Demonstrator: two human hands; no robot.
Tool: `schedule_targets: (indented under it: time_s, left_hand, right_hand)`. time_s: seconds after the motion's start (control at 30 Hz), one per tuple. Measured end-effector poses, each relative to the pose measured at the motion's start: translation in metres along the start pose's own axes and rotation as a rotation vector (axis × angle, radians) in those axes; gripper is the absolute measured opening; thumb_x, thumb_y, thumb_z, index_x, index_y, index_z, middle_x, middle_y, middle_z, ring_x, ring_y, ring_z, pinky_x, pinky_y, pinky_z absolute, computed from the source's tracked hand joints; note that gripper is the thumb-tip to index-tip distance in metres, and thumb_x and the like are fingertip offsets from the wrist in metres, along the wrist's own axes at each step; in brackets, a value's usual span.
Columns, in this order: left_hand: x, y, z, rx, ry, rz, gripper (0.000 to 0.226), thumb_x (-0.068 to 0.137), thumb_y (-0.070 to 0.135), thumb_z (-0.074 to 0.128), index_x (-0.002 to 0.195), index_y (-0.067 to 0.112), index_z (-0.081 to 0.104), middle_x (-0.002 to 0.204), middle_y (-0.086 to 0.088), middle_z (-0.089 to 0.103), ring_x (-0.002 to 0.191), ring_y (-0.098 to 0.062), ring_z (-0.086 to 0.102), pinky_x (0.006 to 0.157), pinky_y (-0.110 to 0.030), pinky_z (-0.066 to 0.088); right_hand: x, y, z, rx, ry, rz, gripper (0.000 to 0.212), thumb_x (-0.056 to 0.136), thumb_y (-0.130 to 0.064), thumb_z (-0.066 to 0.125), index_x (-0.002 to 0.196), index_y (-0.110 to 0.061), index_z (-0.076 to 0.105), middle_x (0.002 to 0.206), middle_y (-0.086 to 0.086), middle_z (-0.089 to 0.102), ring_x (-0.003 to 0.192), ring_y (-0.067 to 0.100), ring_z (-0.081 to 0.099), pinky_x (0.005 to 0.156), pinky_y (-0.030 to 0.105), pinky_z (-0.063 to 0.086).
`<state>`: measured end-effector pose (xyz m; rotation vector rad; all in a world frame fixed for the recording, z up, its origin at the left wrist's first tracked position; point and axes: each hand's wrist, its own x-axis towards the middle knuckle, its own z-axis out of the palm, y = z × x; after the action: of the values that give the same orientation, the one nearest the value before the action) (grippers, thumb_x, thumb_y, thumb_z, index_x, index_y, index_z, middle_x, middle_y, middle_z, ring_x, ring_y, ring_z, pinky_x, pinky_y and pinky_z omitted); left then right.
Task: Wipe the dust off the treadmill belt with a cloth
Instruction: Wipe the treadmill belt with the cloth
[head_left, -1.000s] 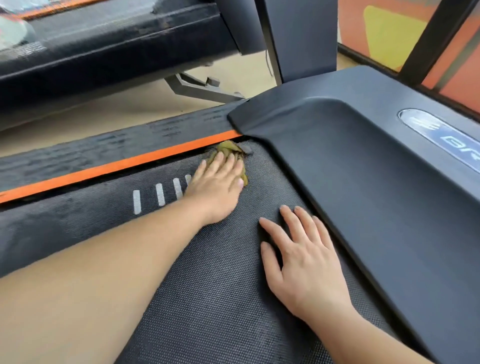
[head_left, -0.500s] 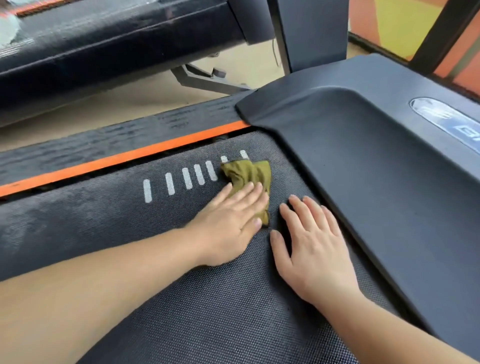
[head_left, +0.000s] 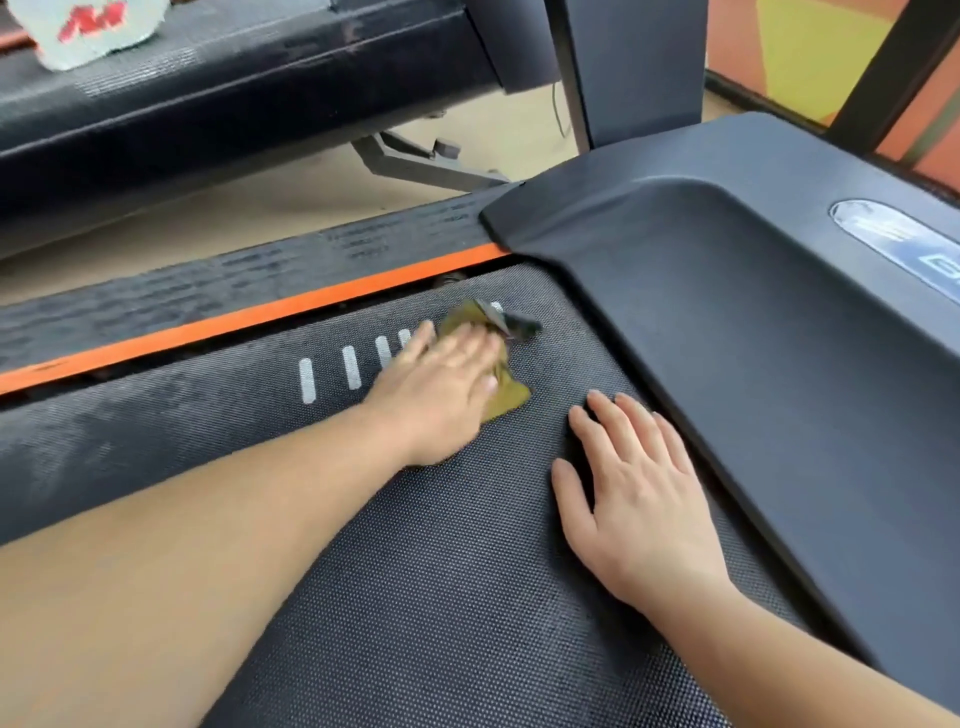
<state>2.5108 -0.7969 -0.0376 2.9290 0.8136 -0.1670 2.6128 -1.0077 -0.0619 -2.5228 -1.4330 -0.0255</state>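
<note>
The dark textured treadmill belt (head_left: 441, 597) fills the lower middle of the view. An olive-green cloth (head_left: 506, 397) lies crumpled on it near the white stripe marks. My left hand (head_left: 441, 389) presses flat on the cloth with straight fingers and looks blurred from motion; most of the cloth is hidden under it. My right hand (head_left: 639, 499) rests flat on the belt just right of the cloth, fingers spread, holding nothing.
The black motor cover (head_left: 753, 322) rises at the belt's right end. An orange stripe (head_left: 260, 322) runs along the side rail beyond the belt. A second treadmill (head_left: 234, 104) stands behind, with a white bag (head_left: 83, 31) on it.
My left hand has slid the cloth back up the belt toward the orange rail, after pulling it toward my right hand half a second ago. My right hand stays planted.
</note>
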Motion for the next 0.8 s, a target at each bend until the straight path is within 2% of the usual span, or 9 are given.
schedule_targets:
  time_s: [0.07, 0.2, 0.23, 0.3, 0.4, 0.53, 0.67, 0.73, 0.8]
  left_hand:
    - [0.005, 0.025, 0.005, -0.061, 0.028, -0.17, 0.059, 0.105, 0.043, 0.011, 0.16, 0.022, 0.005, 0.168, 0.004, -0.004, 0.153, -0.009, -0.011, 0.123, -0.043, -0.013]
    - [-0.016, 0.069, 0.0, -0.346, -0.121, 0.072, 0.055, 0.107, 0.04, 0.023, 0.159, 0.023, 0.019, 0.167, 0.007, 0.008, 0.153, -0.007, -0.003, 0.124, -0.039, -0.011]
    - [-0.021, 0.061, -0.012, -0.494, -0.152, 0.053, 0.053, 0.107, 0.04, 0.029, 0.157, 0.025, 0.026, 0.166, 0.009, 0.017, 0.153, -0.006, 0.002, 0.124, -0.037, -0.009]
    - [-0.036, 0.032, -0.027, -0.631, -0.046, -0.045, 0.053, 0.103, 0.047, 0.041, 0.154, 0.033, 0.035, 0.163, 0.013, 0.026, 0.152, -0.007, 0.008, 0.125, -0.035, -0.002]
    - [-0.076, 0.0, -0.027, -0.438, 0.107, 0.007, 0.074, 0.094, 0.062, 0.046, 0.158, 0.039, 0.015, 0.166, 0.018, 0.002, 0.151, 0.001, -0.008, 0.126, -0.038, -0.002]
    - [-0.115, -0.009, 0.004, -0.133, 0.013, -0.183, 0.097, 0.088, 0.079, 0.031, 0.156, 0.031, -0.019, 0.161, 0.009, -0.031, 0.147, -0.008, -0.029, 0.124, -0.041, -0.009]
    - [-0.11, 0.0, 0.007, -0.088, -0.016, -0.264, 0.09, 0.09, 0.079, 0.013, 0.159, 0.026, -0.007, 0.166, 0.004, -0.02, 0.15, -0.014, -0.024, 0.123, -0.045, -0.012]
    - [-0.091, -0.002, -0.014, 0.031, 0.032, -0.262, 0.102, 0.081, 0.088, 0.016, 0.159, 0.023, 0.008, 0.168, 0.0, -0.008, 0.153, -0.017, -0.017, 0.123, -0.049, -0.011]
    - [-0.068, -0.006, -0.03, -0.039, 0.018, -0.307, 0.113, 0.073, 0.096, 0.01, 0.159, 0.023, 0.011, 0.167, -0.006, -0.005, 0.154, -0.023, -0.011, 0.123, -0.049, -0.007]
  right_hand:
    - [-0.001, 0.002, 0.001, 0.003, 0.017, 0.001, 0.062, 0.1, -0.054, 0.034, 0.149, -0.021, 0.053, 0.159, -0.001, 0.045, 0.153, 0.023, 0.03, 0.127, 0.048, 0.021]
    - [-0.001, 0.002, 0.003, 0.007, 0.046, -0.012, 0.053, 0.1, -0.045, 0.04, 0.141, -0.018, 0.058, 0.156, 0.003, 0.05, 0.149, 0.027, 0.036, 0.124, 0.05, 0.026]
    - [0.0, 0.003, 0.003, 0.003, 0.042, -0.019, 0.053, 0.1, -0.044, 0.039, 0.141, -0.017, 0.058, 0.156, 0.003, 0.05, 0.149, 0.027, 0.037, 0.124, 0.05, 0.026]
    - [0.0, 0.003, 0.001, -0.006, 0.029, -0.02, 0.055, 0.1, -0.044, 0.038, 0.146, -0.018, 0.055, 0.157, 0.002, 0.048, 0.15, 0.027, 0.035, 0.125, 0.049, 0.024]
    - [-0.002, 0.0, 0.0, -0.022, 0.007, -0.001, 0.057, 0.101, -0.047, 0.035, 0.148, -0.02, 0.053, 0.159, 0.001, 0.045, 0.152, 0.025, 0.032, 0.126, 0.048, 0.021]
    - [-0.002, -0.001, -0.002, -0.017, 0.01, -0.009, 0.058, 0.101, -0.048, 0.033, 0.148, -0.02, 0.054, 0.159, 0.001, 0.046, 0.152, 0.025, 0.032, 0.126, 0.048, 0.021]
    - [-0.001, -0.003, -0.004, -0.011, 0.007, 0.015, 0.059, 0.101, -0.049, 0.033, 0.149, -0.021, 0.053, 0.16, 0.0, 0.045, 0.153, 0.024, 0.03, 0.127, 0.047, 0.02]
    - [0.005, -0.005, -0.001, -0.004, 0.016, 0.013, 0.058, 0.101, -0.048, 0.034, 0.149, -0.02, 0.053, 0.159, 0.0, 0.045, 0.152, 0.024, 0.031, 0.127, 0.047, 0.021]
    - [0.009, -0.005, 0.001, -0.013, 0.024, 0.006, 0.058, 0.1, -0.047, 0.035, 0.148, -0.02, 0.054, 0.158, 0.001, 0.047, 0.151, 0.025, 0.033, 0.126, 0.048, 0.023]
